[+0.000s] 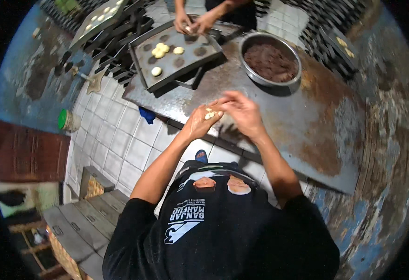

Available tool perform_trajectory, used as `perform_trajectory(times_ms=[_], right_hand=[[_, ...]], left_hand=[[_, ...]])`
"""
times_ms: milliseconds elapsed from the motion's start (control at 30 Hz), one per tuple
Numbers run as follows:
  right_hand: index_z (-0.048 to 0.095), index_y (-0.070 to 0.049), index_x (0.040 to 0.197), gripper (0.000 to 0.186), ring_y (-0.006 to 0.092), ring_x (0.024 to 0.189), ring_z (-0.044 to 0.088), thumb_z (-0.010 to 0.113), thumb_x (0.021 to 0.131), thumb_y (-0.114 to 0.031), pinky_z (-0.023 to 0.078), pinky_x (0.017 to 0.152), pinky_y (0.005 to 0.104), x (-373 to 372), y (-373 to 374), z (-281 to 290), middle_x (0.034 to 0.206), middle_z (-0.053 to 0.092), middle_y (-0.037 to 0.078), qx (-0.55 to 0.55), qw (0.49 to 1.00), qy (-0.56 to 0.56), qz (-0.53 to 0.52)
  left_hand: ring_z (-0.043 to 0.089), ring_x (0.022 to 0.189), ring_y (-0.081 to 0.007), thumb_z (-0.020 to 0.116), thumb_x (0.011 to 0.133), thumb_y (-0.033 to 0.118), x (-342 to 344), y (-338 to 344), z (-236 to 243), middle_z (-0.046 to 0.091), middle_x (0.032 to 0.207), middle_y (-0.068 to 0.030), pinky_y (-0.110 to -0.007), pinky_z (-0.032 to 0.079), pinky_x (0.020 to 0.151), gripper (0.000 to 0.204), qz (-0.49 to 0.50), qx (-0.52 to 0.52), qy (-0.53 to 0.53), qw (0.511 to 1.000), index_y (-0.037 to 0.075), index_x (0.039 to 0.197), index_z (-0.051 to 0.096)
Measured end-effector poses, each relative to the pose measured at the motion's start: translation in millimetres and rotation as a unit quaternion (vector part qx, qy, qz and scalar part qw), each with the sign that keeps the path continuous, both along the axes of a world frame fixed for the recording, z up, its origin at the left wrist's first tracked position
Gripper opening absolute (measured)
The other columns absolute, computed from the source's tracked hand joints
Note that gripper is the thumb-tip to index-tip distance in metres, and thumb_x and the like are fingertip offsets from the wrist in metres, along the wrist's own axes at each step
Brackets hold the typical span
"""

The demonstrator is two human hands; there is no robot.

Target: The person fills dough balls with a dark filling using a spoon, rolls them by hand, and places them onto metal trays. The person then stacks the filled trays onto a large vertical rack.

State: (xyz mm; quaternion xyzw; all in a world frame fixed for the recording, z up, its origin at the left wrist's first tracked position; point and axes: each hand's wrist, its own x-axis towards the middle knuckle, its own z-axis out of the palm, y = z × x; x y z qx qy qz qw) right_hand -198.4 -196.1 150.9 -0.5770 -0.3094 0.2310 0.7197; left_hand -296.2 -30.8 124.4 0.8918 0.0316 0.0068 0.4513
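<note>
My left hand [201, 122] is cupped above the front edge of the rusty metal table [319, 140], holding small pale dough pieces [209, 115] with its thumb beside them. My right hand [244, 114] is just right of it, slightly blurred, its fingers loosely bent and apart, reaching over the left hand's fingers; whether they touch is unclear. Behind them, a metal tray [147, 80] carries several pale dough rounds [160, 50]. At the back right of it sits a steel bowl [270, 60] of dark brown, crumbly filling.
Another person's hands [195, 23] work over the tray's back. More trays [92, 28] with dough pieces lean at upper left. A green-lidded container [68, 120] sits on the left. Grey metal boxes [78, 219] stand at lower left. A blue cloth [146, 114] hangs below the table edge.
</note>
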Motion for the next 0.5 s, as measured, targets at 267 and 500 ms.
perform_trajectory(times_ms=[267, 500], right_hand=[[0.052, -0.001, 0.137, 0.042, 0.0139, 0.089, 0.067, 0.063, 0.096, -0.004, 0.055, 0.081, 0.0298, 29.2, 67.4, -4.2, 0.099, 0.069, 0.010, -0.257, 0.873, -0.271, 0.312], [0.056, 0.003, 0.128, 0.060, 0.0318, 0.113, 0.063, 0.083, 0.081, -0.021, 0.051, 0.098, 0.0404, 11.8, 149.7, -61.0, 0.127, 0.061, 0.019, -0.061, 0.923, -0.380, -0.026]], left_hand=[[0.061, 0.098, -0.0153, 0.054, 0.104, 0.047, -39.9, 22.0, -8.0, 0.066, 0.113, -0.0058, -0.030, 0.048, 0.089, 0.054, 0.116, -0.250, 0.108, 0.955, 0.000, 0.131, 0.060], [0.046, 0.139, -0.0223, 0.027, 0.103, 0.068, -2.2, 97.5, -9.6, 0.055, 0.145, -0.0097, -0.043, 0.029, 0.119, 0.078, 0.234, -0.580, 0.001, 0.780, 0.018, 0.162, 0.028]])
